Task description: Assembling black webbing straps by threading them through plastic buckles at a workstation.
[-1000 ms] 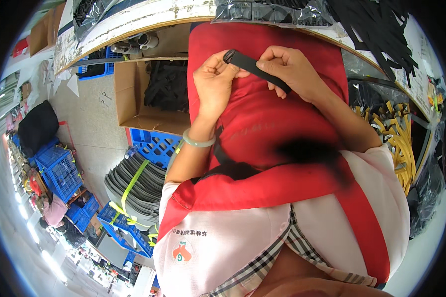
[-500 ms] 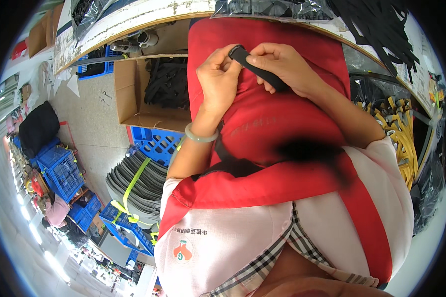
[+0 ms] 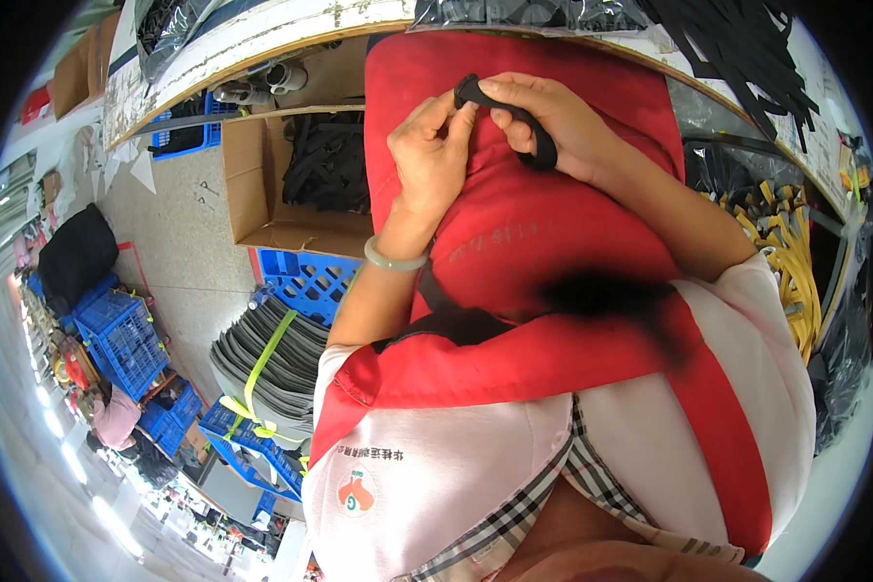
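A black strap (image 3: 526, 118) is held between my two hands above the red apron (image 3: 543, 223) on my lap. My left hand (image 3: 432, 150) pinches the strap's far left end, thumb and index finger closed together there. With its fingers curled round the strap, my right hand (image 3: 558, 121) grips it a little to the right. From between the hands the strap bends down in a curve, its lower end turned under beside the right fingers. Something small at the pinched end cannot be made out.
A worktable (image 3: 349, 21) curves across the far side, with black straps (image 3: 737, 58) hanging off its right. To the left stand a cardboard box (image 3: 252, 184) of black straps and a bundle of grey sheets (image 3: 267, 359). Yellow straps (image 3: 791, 262) hang at the right.
The strap lay straight and slanting before; now it curves downward. My right hand has risen slightly and closed further round it. My left hand keeps its pinch in nearly the same place.
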